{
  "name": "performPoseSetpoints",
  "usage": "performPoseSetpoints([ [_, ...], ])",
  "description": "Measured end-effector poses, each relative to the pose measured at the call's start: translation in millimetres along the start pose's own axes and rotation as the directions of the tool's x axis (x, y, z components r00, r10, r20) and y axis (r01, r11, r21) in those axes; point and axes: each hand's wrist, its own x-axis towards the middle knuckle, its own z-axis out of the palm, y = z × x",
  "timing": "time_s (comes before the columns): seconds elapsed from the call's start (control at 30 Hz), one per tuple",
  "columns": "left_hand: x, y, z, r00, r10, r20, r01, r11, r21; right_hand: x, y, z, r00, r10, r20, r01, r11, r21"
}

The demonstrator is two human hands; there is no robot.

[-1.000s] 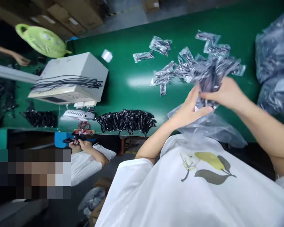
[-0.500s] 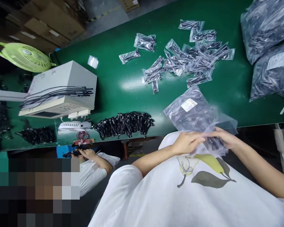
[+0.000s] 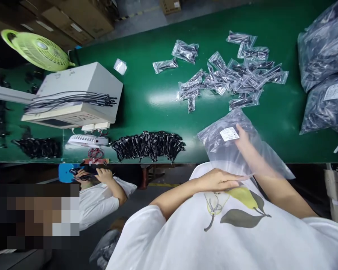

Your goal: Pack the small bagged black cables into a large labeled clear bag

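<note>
A large clear plastic bag [image 3: 219, 150] with a white label lies over the near edge of the green table [image 3: 146, 97], its mouth toward my chest. My left hand [image 3: 218, 180] is closed on the bag's rim and holds the mouth against my white shirt. My right hand [image 3: 241, 135] reaches deep inside the bag, next to the label. The plastic veils its fingers. A heap of small clear packets of black parts [image 3: 236, 78] lies on the table beyond the bag.
A black cable bundle [image 3: 148, 144] lies at the near edge on the left. A white machine [image 3: 81, 93] with cables on top, a green fan [image 3: 38, 50] and two big filled bags [image 3: 323, 71] also stand around. A co-worker's hands [image 3: 94, 174] work at lower left.
A second ago both hands held a bunch of packets above the heap. They then dropped to the bag's mouth, and now my right hand has gone into the bag.
</note>
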Motion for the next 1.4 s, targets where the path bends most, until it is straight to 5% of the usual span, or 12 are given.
performPoseSetpoints([
  [0.2, -11.3, 2.6, -55.2, 0.987, 0.045, 0.154, -0.020, 0.987, -0.160, -92.0, -43.8, -60.9, 0.980, 0.154, 0.123, -0.113, 0.949, -0.294],
  [0.27, -2.1, -10.5, -88.6, 0.992, -0.008, 0.125, 0.042, 0.961, -0.272, -125.8, -89.7, -97.8, 0.798, 0.398, 0.452, -0.034, 0.779, -0.626],
  [0.37, 34.2, -49.0, -150.7, 0.889, -0.254, -0.381, 0.083, 0.907, -0.412, -98.7, -162.3, -133.6, 0.319, 0.747, 0.584, 0.147, 0.570, -0.809],
  [0.43, 71.0, -81.6, -194.2, 0.618, -0.398, -0.678, 0.014, 0.868, -0.497, -21.8, -183.8, -129.3, 0.589, 0.583, 0.560, 0.151, 0.601, -0.785],
  [0.47, 91.0, -98.0, -214.6, 0.536, -0.464, -0.706, -0.044, 0.819, -0.572, 26.4, -182.6, -118.0, 0.776, 0.322, 0.543, 0.290, 0.582, -0.760],
  [0.5, 110.9, -113.7, -233.2, 0.481, -0.531, -0.698, -0.106, 0.755, -0.647, 75.4, -174.4, -102.7, 0.843, 0.045, 0.536, 0.466, 0.439, -0.768],
  [0.57, 146.9, -142.0, -263.1, 0.393, -0.611, -0.688, -0.188, 0.678, -0.710, 160.3, -145.2, -70.3, 0.743, -0.259, 0.617, 0.638, -0.006, -0.770],
  [0.73, 182.8, -191.7, -289.1, 0.225, -0.670, -0.707, 0.014, 0.728, -0.685, 238.0, -88.3, -57.9, 0.684, -0.205, 0.700, 0.672, -0.194, -0.714],
  [0.87, 157.2, -215.4, -272.4, 0.219, -0.596, -0.773, 0.336, 0.790, -0.513, 227.3, -81.1, -81.1, 0.735, -0.152, 0.660, 0.626, -0.223, -0.748],
  [1.07, 129.1, -210.1, -249.2, 0.364, -0.361, -0.859, 0.673, 0.739, -0.026, 224.7, -70.4, -87.2, 0.796, -0.193, 0.574, 0.520, -0.266, -0.812],
  [1.23, 162.4, -191.4, -286.9, 0.571, -0.121, -0.812, 0.699, 0.590, 0.404, 216.0, -71.1, -80.8, 0.794, -0.179, 0.581, 0.538, -0.237, -0.809],
  [1.4, 193.3, -194.3, -338.5, 0.611, -0.152, -0.777, 0.731, 0.485, 0.480, 192.7, -78.4, -63.3, 0.855, -0.075, 0.513, 0.485, -0.235, -0.842],
])
